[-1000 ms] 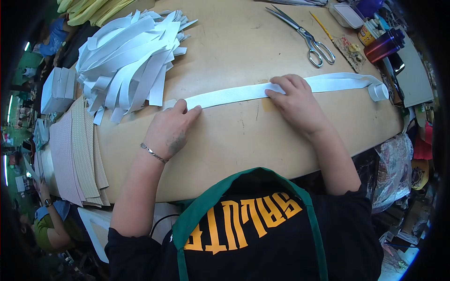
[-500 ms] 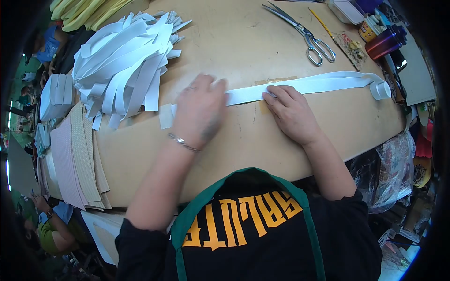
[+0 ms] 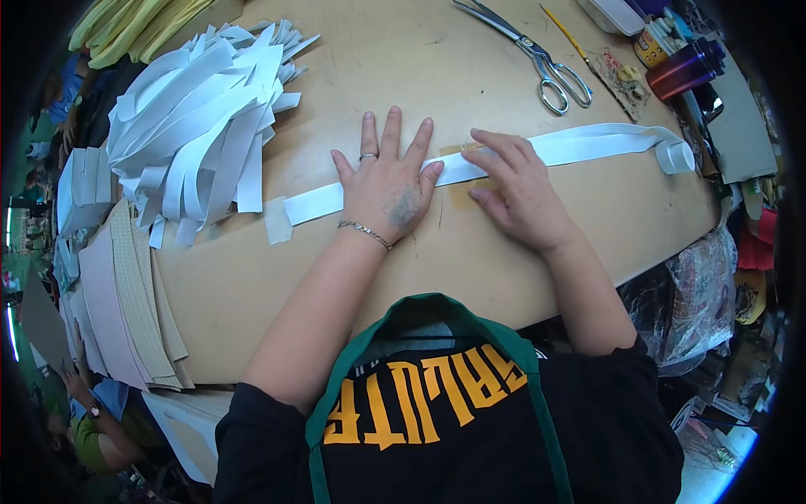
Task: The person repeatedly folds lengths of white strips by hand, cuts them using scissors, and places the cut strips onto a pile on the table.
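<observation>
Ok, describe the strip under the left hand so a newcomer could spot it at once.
On the tan table, find the big pile of white pieces at the picture's left. Just below and right of it, the white strip runs rightward under the left hand. Unlike the heaped pieces, it is stretched out singly and ends in a roll.

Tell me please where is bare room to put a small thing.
Bare tabletop: between the white pile and the scissors; and nearer the body than the strip, between left forearm and right forearm. Crowded: far right corner, around the bottle.
</observation>
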{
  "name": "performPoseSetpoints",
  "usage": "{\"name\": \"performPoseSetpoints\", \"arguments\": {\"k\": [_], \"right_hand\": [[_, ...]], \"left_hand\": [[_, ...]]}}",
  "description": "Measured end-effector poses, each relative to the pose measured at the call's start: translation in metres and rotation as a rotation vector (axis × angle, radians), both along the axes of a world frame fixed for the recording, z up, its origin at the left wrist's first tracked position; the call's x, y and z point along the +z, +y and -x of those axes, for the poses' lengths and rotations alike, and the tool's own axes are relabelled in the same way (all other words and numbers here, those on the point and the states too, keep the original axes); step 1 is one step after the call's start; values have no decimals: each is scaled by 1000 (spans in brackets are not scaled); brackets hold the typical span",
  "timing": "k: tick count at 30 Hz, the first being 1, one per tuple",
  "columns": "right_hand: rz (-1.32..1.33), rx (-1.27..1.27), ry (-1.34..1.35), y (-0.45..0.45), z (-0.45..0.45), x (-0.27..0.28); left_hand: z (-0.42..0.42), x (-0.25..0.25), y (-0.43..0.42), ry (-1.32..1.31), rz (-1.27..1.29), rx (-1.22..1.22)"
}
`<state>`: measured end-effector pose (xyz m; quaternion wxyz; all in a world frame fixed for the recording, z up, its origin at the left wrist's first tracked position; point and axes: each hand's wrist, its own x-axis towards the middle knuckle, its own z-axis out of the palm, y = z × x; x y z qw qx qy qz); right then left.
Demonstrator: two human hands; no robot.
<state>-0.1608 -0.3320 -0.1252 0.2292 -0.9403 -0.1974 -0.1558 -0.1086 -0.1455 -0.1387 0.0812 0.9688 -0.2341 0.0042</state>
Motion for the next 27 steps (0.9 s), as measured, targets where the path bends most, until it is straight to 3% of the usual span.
{"name": "performPoseSetpoints", "arguments": {"k": [17,20,23,27], "right_hand": [[-51,38,148,-12,-14,1],[-131,-43,-34,-30,-23,0],[-143,-438,-1,-77,-57,-7],[136,-664,178,-94,-81,4]], "left_hand": [[0,4,0,59,-20,15],[0,6,-1,81,-9,18],[0,6,0,83,-12,15],[-1,8,-1,106,2,16]]}}
